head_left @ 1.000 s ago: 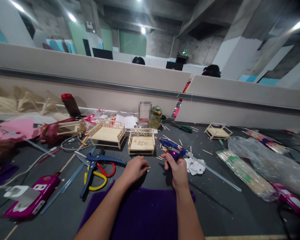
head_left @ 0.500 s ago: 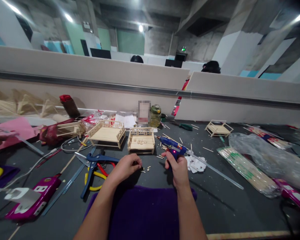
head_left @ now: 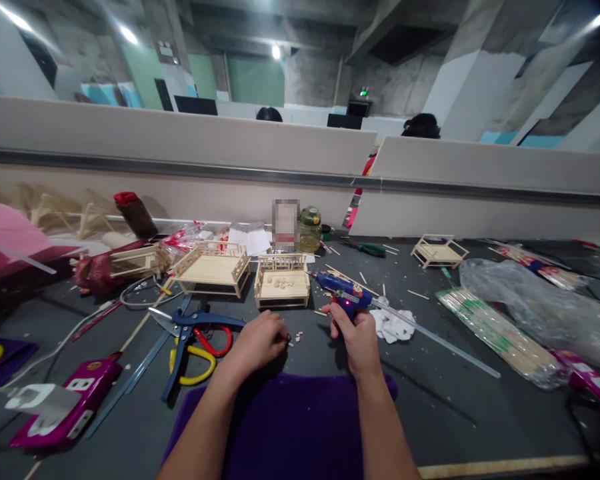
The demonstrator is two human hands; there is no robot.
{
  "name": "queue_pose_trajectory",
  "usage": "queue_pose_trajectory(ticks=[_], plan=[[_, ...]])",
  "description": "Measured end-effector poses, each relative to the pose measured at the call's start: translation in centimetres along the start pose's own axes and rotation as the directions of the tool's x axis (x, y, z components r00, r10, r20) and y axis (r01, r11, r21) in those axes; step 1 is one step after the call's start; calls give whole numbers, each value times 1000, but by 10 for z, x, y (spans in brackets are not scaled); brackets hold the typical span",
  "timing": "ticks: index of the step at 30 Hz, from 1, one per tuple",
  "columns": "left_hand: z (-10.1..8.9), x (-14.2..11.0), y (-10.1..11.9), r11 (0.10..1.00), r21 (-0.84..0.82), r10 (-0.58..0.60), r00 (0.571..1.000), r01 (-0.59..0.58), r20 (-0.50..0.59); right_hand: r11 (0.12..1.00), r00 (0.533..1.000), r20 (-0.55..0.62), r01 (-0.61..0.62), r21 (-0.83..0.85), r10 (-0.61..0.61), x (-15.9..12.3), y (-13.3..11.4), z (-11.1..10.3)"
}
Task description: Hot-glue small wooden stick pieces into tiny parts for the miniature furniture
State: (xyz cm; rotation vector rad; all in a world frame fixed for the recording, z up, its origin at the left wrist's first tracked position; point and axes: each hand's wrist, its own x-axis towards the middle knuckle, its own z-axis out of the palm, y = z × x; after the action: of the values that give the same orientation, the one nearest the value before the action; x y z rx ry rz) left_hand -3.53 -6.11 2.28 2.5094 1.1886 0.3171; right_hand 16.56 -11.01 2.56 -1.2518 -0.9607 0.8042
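Note:
My right hand [head_left: 356, 333] is wrapped round the handle of a blue glue gun [head_left: 345, 292] with a red light lit and a long clear glue stick out of its back. The nozzle points left, close to a small wooden model bed [head_left: 283, 283] with little wood bits on its top. My left hand [head_left: 264, 337] is low over the table, fingers curled down beside small cut wood pieces [head_left: 299, 337]. Whatever its fingertips pinch, if anything, is hidden. A larger model bed [head_left: 211, 267] stands to the left.
Left of my left hand lie blue-handled cutters [head_left: 183, 340] and scissors [head_left: 200, 363]. A magenta power strip [head_left: 75, 400] is at the lower left. On the right are bagged wooden sticks [head_left: 500, 333], crumpled white paper [head_left: 393, 323] and another wooden model [head_left: 439, 252]. A green-lidded bottle [head_left: 310, 230] stands at the back.
My left hand has shifted slightly right and turned down toward the small wood pieces. My right hand keeps the glue gun nearly in place. The other person's hand at far left has gone from view.

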Motion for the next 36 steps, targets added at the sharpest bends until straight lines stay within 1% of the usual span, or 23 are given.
queue_pose_trajectory(ticks=[3, 6, 8, 11, 14, 17, 21, 24, 29, 32, 34, 36], plan=[[-5, -1, -4, 991, -133, -42, 996, 32, -77, 1000, 1000, -3, -2, 14, 2, 0, 0, 0], [-7, -1, -10, 984, -167, -83, 990, 63, -115, 1000, 1000, 8, 6, 4, -6, -1, 1, -1], [-6, -1, -13, 990, -127, -74, 988, 56, -135, 1000, 1000, 6, 13, -8, -13, -1, 1, -1], [-2, 0, -12, 998, -47, -51, 991, 45, -128, 1000, 1000, 1, 16, -14, -16, -1, 2, -1], [5, 4, -5, 998, 44, -46, 991, 52, -123, 1000, 1000, 16, 15, -28, -15, 0, 2, 0], [13, 9, 3, 993, 113, -7, 992, 21, -123, 998, 1000, 28, 13, -59, -12, 0, 2, 0], [20, 11, 8, 988, 153, 40, 996, -28, -79, 997, 999, 42, 5, -79, -2, 0, 3, 1], [21, 11, 8, 986, 163, 36, 997, -24, -72, 998, 999, 44, 12, -69, -8, 0, 5, 1], [22, 11, 9, 988, 147, -26, 996, 37, -82, 998, 1000, 20, 10, -61, -8, 1, 9, 2], [23, 10, 11, 991, 121, -53, 995, 62, -79, 998, 1000, 28, 8, -65, -6, 0, 7, 2], [23, 10, 11, 994, 82, -67, 992, 76, -103, 997, 999, 39, 9, -80, -6, 0, 6, 2], [21, 10, 10, 996, -24, -83, 982, 80, -168, 996, 999, 49, 8, -86, -4, 0, 4, 2]])
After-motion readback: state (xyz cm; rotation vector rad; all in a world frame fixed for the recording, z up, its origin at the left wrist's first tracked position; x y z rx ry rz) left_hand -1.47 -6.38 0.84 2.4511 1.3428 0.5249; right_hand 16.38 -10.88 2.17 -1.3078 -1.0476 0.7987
